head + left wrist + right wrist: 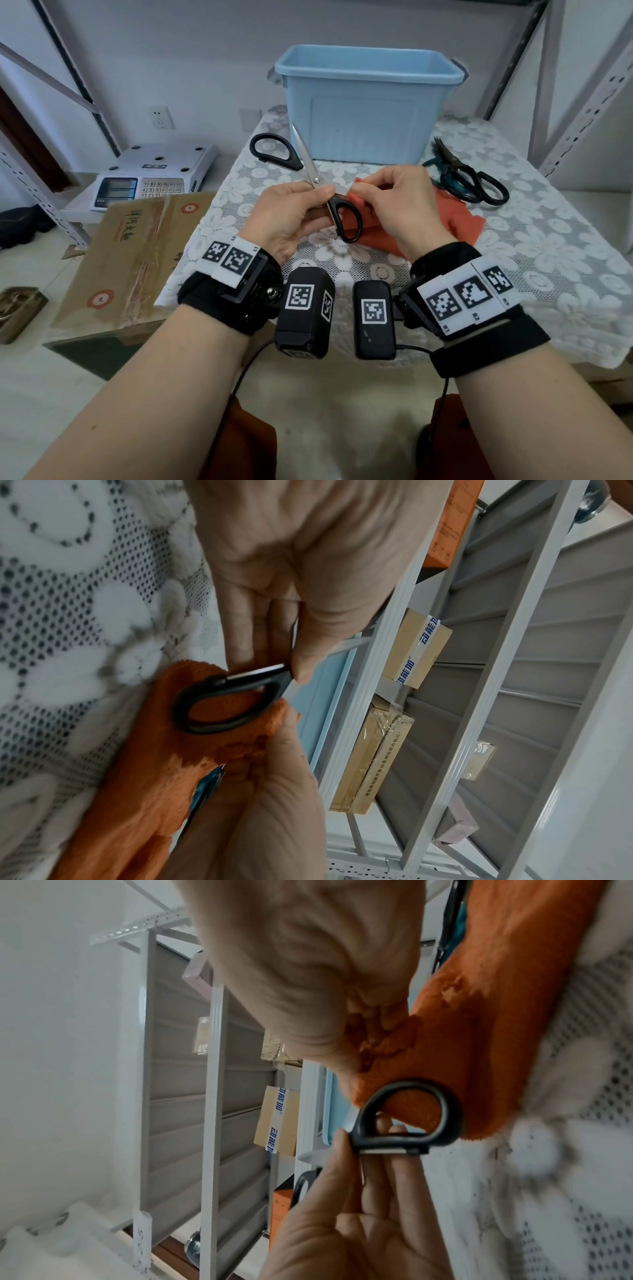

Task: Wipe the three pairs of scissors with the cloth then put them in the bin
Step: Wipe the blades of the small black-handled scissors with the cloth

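The light blue rectangular plastic bin [368, 102] stands at the far side of the table, on a white lace tablecloth with a flower pattern [534, 240]. In front of the bin, the left hand [287, 216] pinches the opened black-handled steel scissors [310, 174] near the pivot, thumb and fingers clamped on them. The right hand [397, 202] pinches the orange terry cloth [459, 216] against one blade, fingers curled into the fabric; the rest of the cloth lies on the table. To the right of the bin's front corner lie two more pairs of dark scissors [469, 178], overlapping, one with green handles. Three pairs in all, one bin, one cloth. Left of the bin, beyond the table's edge, sit a white electronic weighing scale [154, 174] and a brown cardboard box [133, 257]. Grey metal shelving [514, 669] with cartons stands behind.
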